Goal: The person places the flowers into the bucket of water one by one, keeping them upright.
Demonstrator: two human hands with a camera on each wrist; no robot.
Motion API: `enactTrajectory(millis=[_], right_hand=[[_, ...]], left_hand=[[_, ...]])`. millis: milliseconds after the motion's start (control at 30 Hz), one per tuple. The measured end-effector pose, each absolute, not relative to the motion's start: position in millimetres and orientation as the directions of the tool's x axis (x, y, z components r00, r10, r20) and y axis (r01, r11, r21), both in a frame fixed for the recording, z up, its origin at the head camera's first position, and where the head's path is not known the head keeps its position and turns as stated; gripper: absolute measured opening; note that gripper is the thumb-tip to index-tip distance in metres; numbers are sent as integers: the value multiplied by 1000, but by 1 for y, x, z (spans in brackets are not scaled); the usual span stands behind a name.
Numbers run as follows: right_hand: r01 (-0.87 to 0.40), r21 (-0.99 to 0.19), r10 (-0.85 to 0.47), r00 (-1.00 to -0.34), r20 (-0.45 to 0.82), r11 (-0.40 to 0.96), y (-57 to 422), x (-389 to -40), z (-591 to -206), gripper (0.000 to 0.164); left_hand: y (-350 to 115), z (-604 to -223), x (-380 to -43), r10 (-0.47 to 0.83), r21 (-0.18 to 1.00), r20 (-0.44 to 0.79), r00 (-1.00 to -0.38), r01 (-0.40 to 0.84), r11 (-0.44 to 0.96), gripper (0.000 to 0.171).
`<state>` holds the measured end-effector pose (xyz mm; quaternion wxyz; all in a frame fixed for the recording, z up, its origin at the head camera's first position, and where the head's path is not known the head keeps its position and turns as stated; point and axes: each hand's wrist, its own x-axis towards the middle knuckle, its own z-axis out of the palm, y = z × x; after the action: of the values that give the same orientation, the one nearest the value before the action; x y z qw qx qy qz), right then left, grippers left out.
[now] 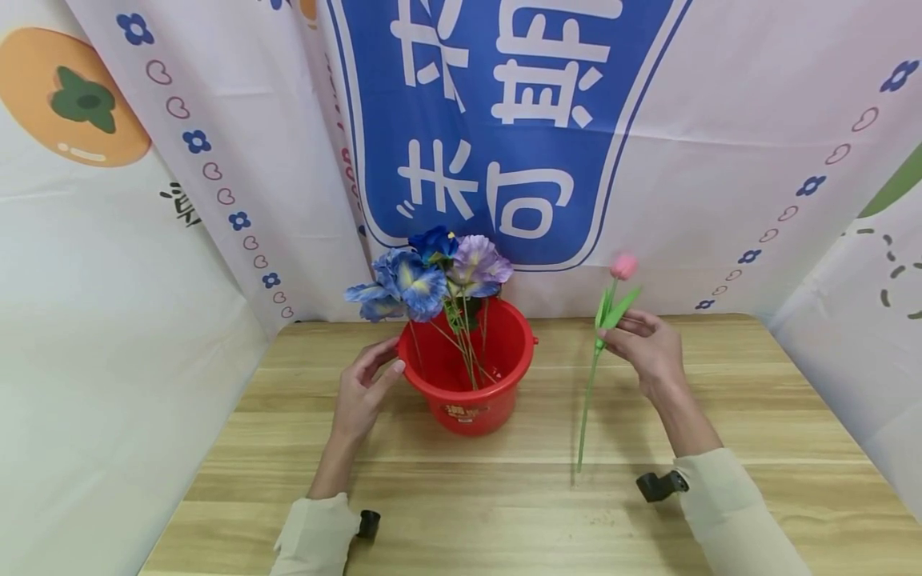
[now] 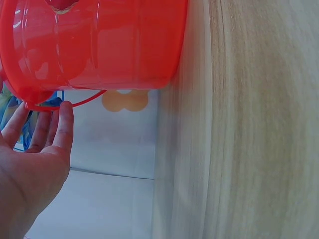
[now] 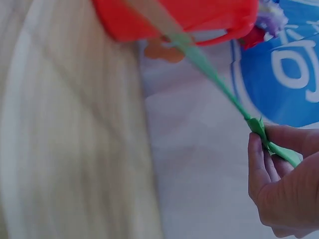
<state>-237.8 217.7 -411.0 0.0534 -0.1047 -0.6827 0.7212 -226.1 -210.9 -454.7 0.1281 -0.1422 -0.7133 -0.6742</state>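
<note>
In my right hand (image 1: 651, 352) I pinch an artificial pink tulip (image 1: 587, 400) by its green stem, just below the leaves. Its blossom points up and away, and the stem hangs down over the table. The right wrist view shows thumb and fingers of that hand on the stem. A red bucket (image 1: 475, 412) stands upright left of the tulip. My left hand (image 1: 360, 392) touches the outside of its rim, fingers mostly straight, near the thin red handle (image 2: 89, 99). Inside the bucket stand artificial blue irises (image 1: 410, 284), a lilac flower (image 1: 479, 260) and a dark blue flower (image 1: 434, 242).
The bucket and both hands are over a wood-grain table (image 1: 533, 512). Behind it hangs a white printed cloth (image 1: 691, 200) with a blue panel, and more cloth hangs at both sides. A small black device (image 1: 659, 486) sits at the right cuff.
</note>
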Motion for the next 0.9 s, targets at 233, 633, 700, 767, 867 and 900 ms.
enactTrajectory(millis=[233, 633, 700, 767, 867, 900], right_hand=[[-52, -991, 234, -972, 21, -126, 206, -230, -384, 61], [-221, -964, 242, -953, 181, -150, 176, -237, -348, 40], [-243, -959, 235, -950, 205, -146, 172, -240, -342, 41], [-259, -957, 228, -947, 226, -130, 168, -242, -336, 42], [-284, -954, 226, -940, 257, -96, 162, -245, -327, 41], [-294, -951, 223, -938, 267, -97, 160, -246, -324, 41]], left_hand=[[-210, -456, -227, 25, 927, 372, -928, 373, 37, 44], [-210, -457, -227, 18, 930, 366, -931, 366, 23, 43], [-210, -457, -227, 18, 932, 363, -932, 363, 20, 43], [-210, -457, -227, 18, 932, 362, -932, 363, 20, 43], [-210, -457, -228, 18, 931, 363, -932, 364, 28, 43], [-210, -457, -228, 18, 931, 363, -932, 364, 29, 43]])
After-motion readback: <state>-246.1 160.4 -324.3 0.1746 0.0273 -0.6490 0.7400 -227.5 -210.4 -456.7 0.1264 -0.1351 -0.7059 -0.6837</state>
